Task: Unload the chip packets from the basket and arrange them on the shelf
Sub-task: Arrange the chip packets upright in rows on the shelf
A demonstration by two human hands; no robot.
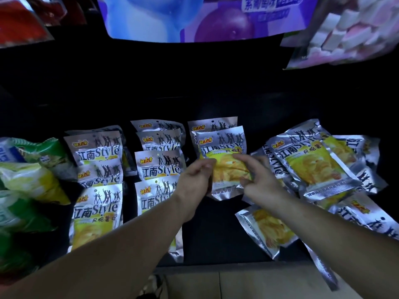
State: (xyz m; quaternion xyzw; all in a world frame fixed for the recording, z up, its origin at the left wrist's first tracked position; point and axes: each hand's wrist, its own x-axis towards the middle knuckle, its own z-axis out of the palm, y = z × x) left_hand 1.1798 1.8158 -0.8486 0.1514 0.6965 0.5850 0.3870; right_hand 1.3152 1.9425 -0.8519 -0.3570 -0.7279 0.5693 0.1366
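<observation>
1. Left hand (195, 178): fingers curled and closed on the left edge of a silver foil chip packet with a yellow crisp picture (222, 147). Firm hold, thumb side towards the packet.
2. Right hand (257, 178): half open, fingers arched. Index tip lies on the packet's front near the middle and thumb tip sits at its lower right. Cannot tell whether this is a pinch or a light touch.
3. The held packet stands upright, label facing the camera, over the dark shelf (216, 234), right of centre. A matching upright packet (211, 124) stands just behind it, on the far side.
4. Left of the hands, a middle row of silver packets (159, 165) runs near to far, overlapped. Further left is a second row of silver packets (97, 147), ordered the same way.
5. Right of the hands, a loose pile of the same silver packets (313, 160) lies tilted and overlapping. One flat silver packet (267, 229) lies near the shelf's front edge, under the right forearm.
6. Far left: green and yellow snack bags (32, 180), heaped.
7. Above, close to the camera: a large purple and blue pack (194, 18), a pink and white sweet bag (345, 29) and red bags (17, 22).
</observation>
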